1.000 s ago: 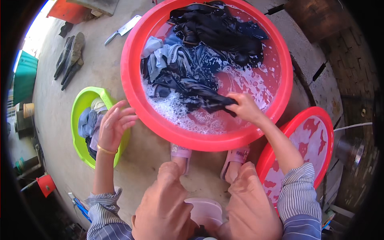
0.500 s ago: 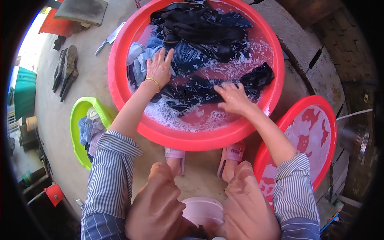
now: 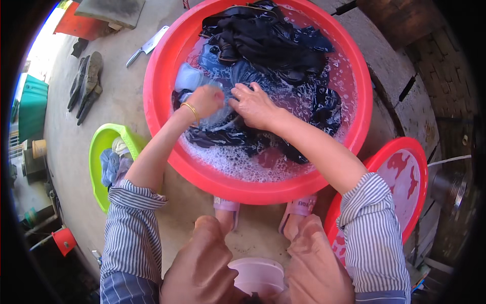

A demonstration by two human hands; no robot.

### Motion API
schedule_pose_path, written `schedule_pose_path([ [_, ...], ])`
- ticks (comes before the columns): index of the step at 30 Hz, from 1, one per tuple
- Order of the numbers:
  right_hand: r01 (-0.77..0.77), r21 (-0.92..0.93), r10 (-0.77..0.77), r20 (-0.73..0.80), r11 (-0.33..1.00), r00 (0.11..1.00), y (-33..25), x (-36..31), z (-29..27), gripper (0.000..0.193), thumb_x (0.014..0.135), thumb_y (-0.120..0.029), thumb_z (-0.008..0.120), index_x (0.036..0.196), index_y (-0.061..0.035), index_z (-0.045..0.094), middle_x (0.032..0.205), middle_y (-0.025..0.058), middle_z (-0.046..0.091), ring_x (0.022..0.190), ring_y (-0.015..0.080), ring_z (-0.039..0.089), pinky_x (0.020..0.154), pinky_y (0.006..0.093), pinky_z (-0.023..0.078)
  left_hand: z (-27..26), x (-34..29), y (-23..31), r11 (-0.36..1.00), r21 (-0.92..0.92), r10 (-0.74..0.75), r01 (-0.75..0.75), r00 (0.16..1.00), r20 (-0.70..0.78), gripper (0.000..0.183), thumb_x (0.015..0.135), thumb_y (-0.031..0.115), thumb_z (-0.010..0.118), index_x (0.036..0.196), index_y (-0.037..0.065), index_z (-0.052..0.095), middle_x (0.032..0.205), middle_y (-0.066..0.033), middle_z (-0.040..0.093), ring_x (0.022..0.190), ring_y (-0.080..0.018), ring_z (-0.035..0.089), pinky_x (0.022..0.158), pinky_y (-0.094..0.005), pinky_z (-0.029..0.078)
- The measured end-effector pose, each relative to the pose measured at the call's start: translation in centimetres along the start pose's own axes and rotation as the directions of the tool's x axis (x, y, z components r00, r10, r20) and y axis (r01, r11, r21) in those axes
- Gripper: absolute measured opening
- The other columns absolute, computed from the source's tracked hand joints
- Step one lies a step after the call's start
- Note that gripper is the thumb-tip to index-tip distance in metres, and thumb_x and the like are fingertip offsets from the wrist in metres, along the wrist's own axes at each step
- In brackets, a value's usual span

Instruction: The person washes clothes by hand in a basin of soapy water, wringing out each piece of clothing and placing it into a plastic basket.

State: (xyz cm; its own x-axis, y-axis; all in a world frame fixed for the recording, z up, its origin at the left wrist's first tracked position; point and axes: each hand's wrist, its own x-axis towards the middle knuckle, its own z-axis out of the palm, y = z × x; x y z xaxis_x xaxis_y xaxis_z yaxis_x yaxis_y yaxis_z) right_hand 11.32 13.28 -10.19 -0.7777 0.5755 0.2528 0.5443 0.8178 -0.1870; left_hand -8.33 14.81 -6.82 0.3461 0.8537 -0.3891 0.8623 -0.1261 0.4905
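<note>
A big red tub [image 3: 157, 109] of sudsy water stands before me with wet clothes in it. My left hand [image 3: 205, 102], a gold bangle at its wrist, is closed over a light blue garment [image 3: 189, 77] at the tub's left; the fingers are somewhat blurred. Close beside it, my right hand [image 3: 253, 107] lies palm down with its fingers apart, over wet blue and dark cloth. Black clothes [image 3: 271, 43] are heaped at the far side. Another dark garment [image 3: 220, 137] lies in the water nearer me, by white foam [image 3: 228, 164].
A lime-green basket [image 3: 96, 167] with clothes stands at the left. To the right, a red basin [image 3: 416, 202] of foamy water leans near the large tub. A cleaver [image 3: 148, 46] and dark shoes [image 3: 86, 83] lie on the floor. Below me is a pink bucket [image 3: 258, 271].
My right hand has moved left, close to my left hand. My left hand has closed and come slightly nearer. The dark garment in front has shifted and bunched, and the view has moved a little.
</note>
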Motion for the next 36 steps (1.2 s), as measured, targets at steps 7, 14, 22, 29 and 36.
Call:
schedule_pose_path([
  [7, -0.155, 0.018, 0.139, 0.350, 0.988, 0.926, 3.4, -2.0, 1.6, 0.023, 0.081, -0.028, 0.060, 0.087, -0.0086, 0.070, 0.111, 0.0063, 0.060, 0.118, 0.0224, 0.046, 0.094, 0.0537, 0.033, -1.3, 8.0, -5.2, 0.974, 0.175, -0.023, 0.146, 0.827, -0.562, 0.038, 0.073, 0.016, 0.064, 0.110, 0.006, 0.061, 0.105, -0.0162, 0.063, 0.103, -0.0331, 0.059, 0.090, -0.0409, 0.045],
  [14, -0.363, -0.290, 0.454, 0.374, 0.885, 0.809, 10.1, -6.7, -1.1, 0.021, 0.078, -0.019, 0.056, 0.084, -0.0062, 0.071, 0.096, 0.0105, 0.067, 0.103, 0.0269, 0.057, 0.095, 0.0424, 0.036, 0.7, 6.7, -5.8, 0.932, 0.217, -0.203, 0.291, 0.913, -0.353, 0.038, 0.074, 0.016, 0.064, 0.110, 0.006, 0.062, 0.101, -0.0153, 0.066, 0.100, -0.0273, 0.062, 0.091, -0.0400, 0.042],
  [22, -0.601, 0.555, 0.630, 0.168, 0.575, 0.758, 4.7, -5.0, -3.4, 0.063, 0.066, -0.019, 0.072, 0.122, -0.0011, 0.050, 0.103, 0.0223, 0.062, 0.096, 0.0357, 0.061, 0.084, 0.0391, 0.047, -7.6, -0.5, 9.5, 0.521, -0.826, -0.095, -0.214, 0.948, -0.305, 0.019, 0.081, 0.014, 0.061, 0.091, -0.002, 0.064, 0.079, -0.0035, 0.064, 0.076, -0.0112, 0.059, 0.071, -0.0266, 0.046],
  [29, -0.282, 0.918, 0.675, 0.395, -0.278, 0.623, 2.5, -3.8, -3.2, 0.039, 0.079, -0.002, 0.058, 0.117, 0.0031, 0.054, 0.109, 0.0107, 0.063, 0.095, 0.0164, 0.062, 0.085, 0.0308, 0.048, -13.8, -7.1, 16.2, 0.098, -0.889, 0.053, -0.447, 0.895, -0.444, 0.030, 0.090, 0.007, 0.050, 0.117, -0.007, 0.053, 0.113, -0.0164, 0.060, 0.105, -0.0227, 0.059, 0.096, -0.0337, 0.044],
  [36, 0.450, 0.680, 0.766, 0.264, -0.578, 0.586, 1.9, -10.2, -15.4, 0.027, 0.086, -0.012, 0.047, 0.106, 0.0029, 0.058, 0.108, 0.0148, 0.063, 0.100, 0.0250, 0.061, 0.093, 0.0388, 0.045, -17.2, -12.5, 13.8, -0.118, -0.858, 0.263, -0.499, 0.818, -0.512, 0.035, 0.094, 0.012, 0.047, 0.124, -0.005, 0.049, 0.124, -0.0185, 0.055, 0.112, -0.0271, 0.056, 0.102, -0.0390, 0.040],
])
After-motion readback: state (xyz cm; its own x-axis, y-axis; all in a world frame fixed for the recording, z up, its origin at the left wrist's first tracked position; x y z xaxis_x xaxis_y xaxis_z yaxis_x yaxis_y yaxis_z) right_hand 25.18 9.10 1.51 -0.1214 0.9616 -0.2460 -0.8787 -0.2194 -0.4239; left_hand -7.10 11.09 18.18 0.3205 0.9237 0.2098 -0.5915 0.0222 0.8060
